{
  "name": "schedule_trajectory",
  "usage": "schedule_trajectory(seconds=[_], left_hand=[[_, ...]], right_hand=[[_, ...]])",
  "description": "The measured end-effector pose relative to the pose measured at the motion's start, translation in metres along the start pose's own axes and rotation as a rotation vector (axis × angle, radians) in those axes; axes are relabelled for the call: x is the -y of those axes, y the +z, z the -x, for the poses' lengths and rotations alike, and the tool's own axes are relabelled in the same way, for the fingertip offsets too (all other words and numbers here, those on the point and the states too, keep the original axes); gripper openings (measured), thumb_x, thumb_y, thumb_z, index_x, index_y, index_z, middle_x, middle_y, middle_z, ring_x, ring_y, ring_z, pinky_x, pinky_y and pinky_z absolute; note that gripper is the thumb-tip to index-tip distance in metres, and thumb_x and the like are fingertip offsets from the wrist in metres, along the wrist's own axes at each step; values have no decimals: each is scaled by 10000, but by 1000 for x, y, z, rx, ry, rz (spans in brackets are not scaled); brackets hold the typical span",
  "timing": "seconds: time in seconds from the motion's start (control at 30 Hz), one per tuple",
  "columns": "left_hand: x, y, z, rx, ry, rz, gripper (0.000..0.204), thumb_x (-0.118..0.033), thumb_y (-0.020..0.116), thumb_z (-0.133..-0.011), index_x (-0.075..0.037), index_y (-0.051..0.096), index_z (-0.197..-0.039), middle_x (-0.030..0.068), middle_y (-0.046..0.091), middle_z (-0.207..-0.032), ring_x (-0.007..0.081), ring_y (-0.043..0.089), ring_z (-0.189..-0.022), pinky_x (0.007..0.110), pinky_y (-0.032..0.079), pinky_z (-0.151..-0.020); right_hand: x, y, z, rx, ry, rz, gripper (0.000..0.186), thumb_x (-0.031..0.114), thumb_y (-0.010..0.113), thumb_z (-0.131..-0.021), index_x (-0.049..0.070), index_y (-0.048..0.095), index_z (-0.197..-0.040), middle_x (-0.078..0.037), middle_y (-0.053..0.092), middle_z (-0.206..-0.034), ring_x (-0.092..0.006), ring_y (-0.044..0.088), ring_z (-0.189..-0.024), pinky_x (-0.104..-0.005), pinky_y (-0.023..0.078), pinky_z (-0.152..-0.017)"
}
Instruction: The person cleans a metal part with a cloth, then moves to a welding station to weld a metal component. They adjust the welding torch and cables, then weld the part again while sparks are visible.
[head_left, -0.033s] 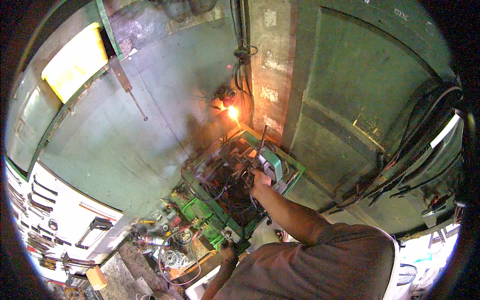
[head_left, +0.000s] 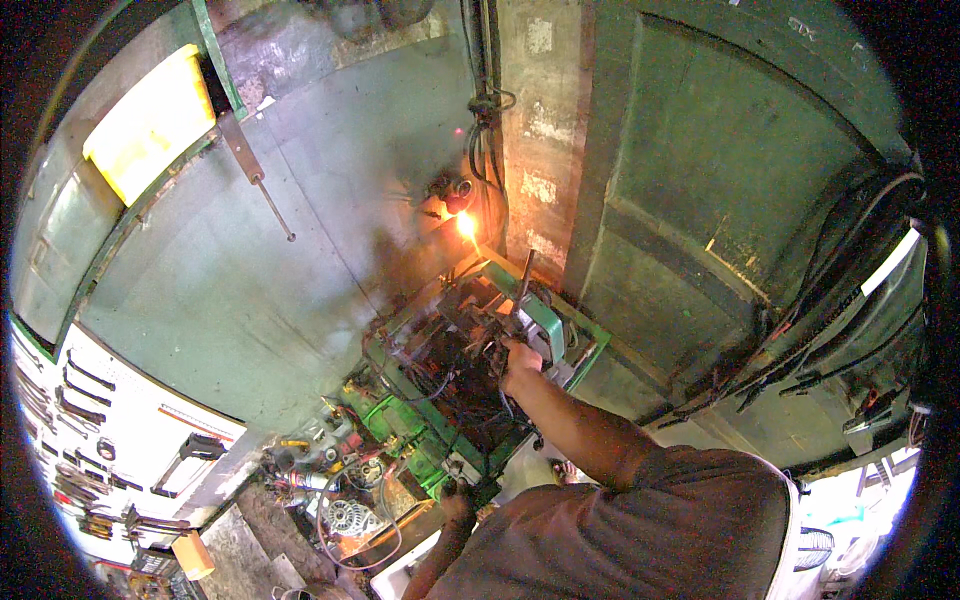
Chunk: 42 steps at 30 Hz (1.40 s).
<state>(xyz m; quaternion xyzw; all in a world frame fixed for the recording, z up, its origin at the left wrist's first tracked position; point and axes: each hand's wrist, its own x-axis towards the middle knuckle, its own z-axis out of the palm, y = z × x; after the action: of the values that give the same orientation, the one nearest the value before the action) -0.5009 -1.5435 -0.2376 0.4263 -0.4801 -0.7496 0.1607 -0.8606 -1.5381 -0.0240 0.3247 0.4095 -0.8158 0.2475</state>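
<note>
1. Green-painted steel machine (head_left: 440,400), greasy and dark in its middle, stands against a grey-green wall (head_left: 260,290); wires and small metal parts crowd its top.
2. Right hand (head_left: 520,358) closed around a handle at the machine's right edge, just beside a pale green lever block (head_left: 545,325); grip looks firm.
3. Left hand (head_left: 457,497) low at the machine's near edge, touching the frame; fingers hidden, so open or closed I cannot tell.
4. Bright orange spark (head_left: 467,225) burns at the machine's far corner, glow spreading on the wall; black cables (head_left: 485,110) run down to it.
5. Judged step: the machine is being worked, the right hand feeding or pressing by the handle while the spark burns; any further move would call for steady pressure and fingers kept off the hot end.
6. Clutter (head_left: 345,500) at the near left corner: coiled wire, a ribbed round metal part, tins; all oily, dull.
7. White panel (head_left: 110,440) with black slots at far left; yellow block (head_left: 150,120) above it.
</note>
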Motion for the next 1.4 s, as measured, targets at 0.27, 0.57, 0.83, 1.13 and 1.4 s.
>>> schedule_trajectory(seconds=[0.27, 0.57, 0.83, 1.13, 1.4], left_hand=[[10, -5, -6, 33, -11, 136, 260, -213, 678, -1004, 5, 586, -1110, 109, 679, -955, 239, 641, -833, 385, 540, -730], [-9, -3, 2, 20, -102, 184, 169, -147, 660, -1010, -12, 585, -1079, 93, 660, -908, 226, 622, -793, 391, 531, -701], [8, 6, -5, -20, -55, 336, 260, -101, 651, -1010, -21, 548, -1235, 119, 663, -1016, 249, 640, -866, 417, 554, -732], [-35, 21, 22, 12, -62, 230, 557, -133, 631, -1027, -59, 367, -1511, 170, 630, -1246, 284, 644, -1028, 435, 582, -875], [-23, 10, 14, -33, 37, 49, 510, -183, 683, -1002, -36, 437, -1424, 149, 640, -1209, 292, 646, -1030, 450, 574, -853]], right_hand=[[1, 2, 6, -78, -17, 48, 190, 82, 726, -885, -13, 691, -1047, -152, 730, -978, -318, 721, -775, -493, 600, -672], [-1, 0, 4, -59, -26, -28, 122, 67, 725, -898, 2, 684, -993, -110, 686, -870, -272, 658, -660, -445, 567, -588], [0, -1, 5, -40, -44, 54, 142, 81, 746, -890, 1, 684, -989, -117, 699, -908, -266, 673, -698, -434, 564, -584], [2, -1, 14, -1, -72, 39, 145, 83, 753, -886, -2, 701, -991, -110, 709, -920, -256, 685, -726, -419, 575, -598], [1, 0, 5, -25, -36, 41, 156, 113, 787, -842, 75, 640, -875, -79, 607, -865, -246, 586, -726, -390, 525, -521]])
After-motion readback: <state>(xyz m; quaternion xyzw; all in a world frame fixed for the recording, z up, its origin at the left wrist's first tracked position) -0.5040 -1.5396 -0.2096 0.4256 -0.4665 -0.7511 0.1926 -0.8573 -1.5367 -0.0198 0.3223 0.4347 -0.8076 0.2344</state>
